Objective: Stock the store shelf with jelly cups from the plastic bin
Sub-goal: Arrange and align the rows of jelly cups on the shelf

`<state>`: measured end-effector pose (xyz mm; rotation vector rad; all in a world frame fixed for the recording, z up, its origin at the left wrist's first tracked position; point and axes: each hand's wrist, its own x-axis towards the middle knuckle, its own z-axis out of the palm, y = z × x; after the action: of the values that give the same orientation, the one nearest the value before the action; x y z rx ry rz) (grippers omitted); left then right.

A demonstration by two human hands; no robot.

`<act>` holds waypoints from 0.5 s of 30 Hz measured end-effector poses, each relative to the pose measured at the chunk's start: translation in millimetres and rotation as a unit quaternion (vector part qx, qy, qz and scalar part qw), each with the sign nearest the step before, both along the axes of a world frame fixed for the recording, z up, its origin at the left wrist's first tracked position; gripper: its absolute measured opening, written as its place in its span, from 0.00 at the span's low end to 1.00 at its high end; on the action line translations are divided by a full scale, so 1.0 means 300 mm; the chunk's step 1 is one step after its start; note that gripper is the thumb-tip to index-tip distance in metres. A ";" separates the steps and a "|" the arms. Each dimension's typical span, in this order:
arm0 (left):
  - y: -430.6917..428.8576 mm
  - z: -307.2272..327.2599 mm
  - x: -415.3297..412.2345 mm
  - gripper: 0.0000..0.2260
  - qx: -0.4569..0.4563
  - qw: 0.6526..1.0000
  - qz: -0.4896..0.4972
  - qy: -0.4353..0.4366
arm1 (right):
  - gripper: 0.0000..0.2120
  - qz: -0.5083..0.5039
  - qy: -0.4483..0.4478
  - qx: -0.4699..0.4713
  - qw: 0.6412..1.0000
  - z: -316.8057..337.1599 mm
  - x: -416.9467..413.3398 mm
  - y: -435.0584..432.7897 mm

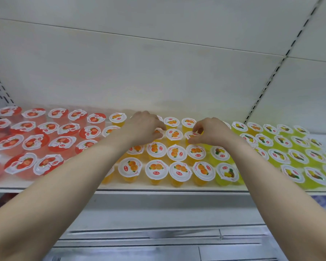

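Shelf [139,188] is looking packed, orange jelly cups [156,169] sitting mid-shelf, front edge to back. Left hand [146,127] is curling round one cup [157,133] near the back edge, right hand [210,131] pinching the next cup [190,136] by its lid rim; I'd be easing both down straight.

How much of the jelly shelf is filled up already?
Mostly filled: strawberry cups, orange cups and pineapple cups stand in rows on the shelf. Right now the left hand grips one orange cup, the right hand another. The bin is out of view, so what is left cannot be told.
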<state>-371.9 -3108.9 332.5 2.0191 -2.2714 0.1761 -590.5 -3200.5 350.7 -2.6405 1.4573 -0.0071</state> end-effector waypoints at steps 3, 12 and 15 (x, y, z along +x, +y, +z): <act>0.001 -0.001 -0.011 0.14 0.011 1.000 -0.013 0.000 | 0.23 -0.004 -0.007 -0.010 1.000 -0.007 0.003 0.002; 0.068 -0.001 0.040 0.12 -0.019 0.996 0.005 0.083 | 0.18 0.023 -0.088 -0.033 0.995 0.005 -0.003 0.046; 0.101 -0.003 0.057 0.12 0.007 0.993 -0.010 0.115 | 0.15 0.063 -0.121 0.028 0.990 0.019 0.029 0.105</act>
<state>-354.7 -3078.6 331.6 1.9105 -2.1559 -0.0705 -581.7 -3169.0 356.3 -2.5740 1.1960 -0.2624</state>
